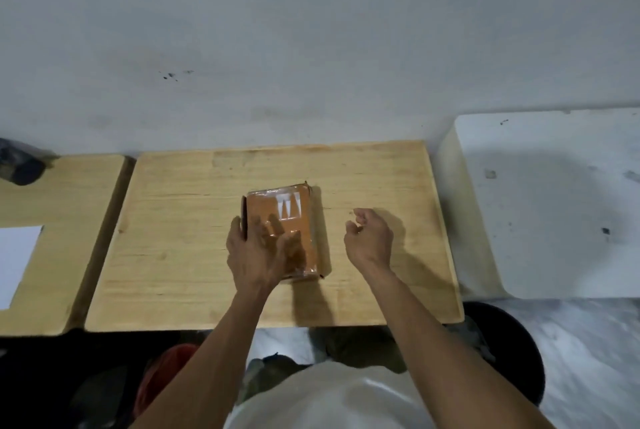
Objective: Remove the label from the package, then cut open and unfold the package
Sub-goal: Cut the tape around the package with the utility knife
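A brown cardboard package wrapped in glossy tape lies in the middle of the wooden table. A white label sits on its top face, near the far right corner. My left hand lies flat on the package's near left part, with the thumb along its left edge and the fingers spread over the top. My right hand hovers just right of the package with loosely curled fingers, apart from it and holding nothing.
A second wooden table stands at the left with a white sheet and a dark object on it. A white surface is at the right. A dark round bin stands below it. A grey wall runs behind.
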`<state>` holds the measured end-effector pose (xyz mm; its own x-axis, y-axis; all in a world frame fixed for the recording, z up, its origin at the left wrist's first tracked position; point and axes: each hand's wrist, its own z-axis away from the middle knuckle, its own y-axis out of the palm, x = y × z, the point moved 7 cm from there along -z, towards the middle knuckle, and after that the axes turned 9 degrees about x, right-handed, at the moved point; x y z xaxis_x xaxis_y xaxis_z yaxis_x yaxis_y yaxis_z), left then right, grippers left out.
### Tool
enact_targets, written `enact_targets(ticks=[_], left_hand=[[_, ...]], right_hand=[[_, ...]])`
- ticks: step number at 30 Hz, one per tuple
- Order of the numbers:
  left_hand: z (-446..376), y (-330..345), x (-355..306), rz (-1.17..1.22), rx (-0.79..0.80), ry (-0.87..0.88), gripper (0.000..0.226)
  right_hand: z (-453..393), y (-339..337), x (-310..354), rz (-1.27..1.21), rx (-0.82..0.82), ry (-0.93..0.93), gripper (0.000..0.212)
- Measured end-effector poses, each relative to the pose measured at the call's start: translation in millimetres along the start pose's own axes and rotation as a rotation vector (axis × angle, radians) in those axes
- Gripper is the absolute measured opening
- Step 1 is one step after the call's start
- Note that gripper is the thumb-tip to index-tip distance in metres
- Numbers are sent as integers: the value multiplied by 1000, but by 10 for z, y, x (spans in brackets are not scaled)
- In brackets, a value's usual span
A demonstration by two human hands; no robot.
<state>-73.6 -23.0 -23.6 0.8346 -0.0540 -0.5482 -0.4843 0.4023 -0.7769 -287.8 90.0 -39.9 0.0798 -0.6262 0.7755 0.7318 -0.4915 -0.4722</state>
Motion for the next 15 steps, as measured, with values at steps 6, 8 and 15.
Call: enact_targets(ticks=[6, 8, 15], left_hand=[[-191, 300, 110, -58, 106, -154, 107], [-218, 384, 112, -62, 128, -163, 108], [-235, 574, 135, -185, 125, -169, 108]], right_hand=[[-227, -36, -473, 240, -5, 186, 35], [-265, -17, -566, 258, -1, 213, 36], [-311, 45, -617, 257, -40, 233, 38]])
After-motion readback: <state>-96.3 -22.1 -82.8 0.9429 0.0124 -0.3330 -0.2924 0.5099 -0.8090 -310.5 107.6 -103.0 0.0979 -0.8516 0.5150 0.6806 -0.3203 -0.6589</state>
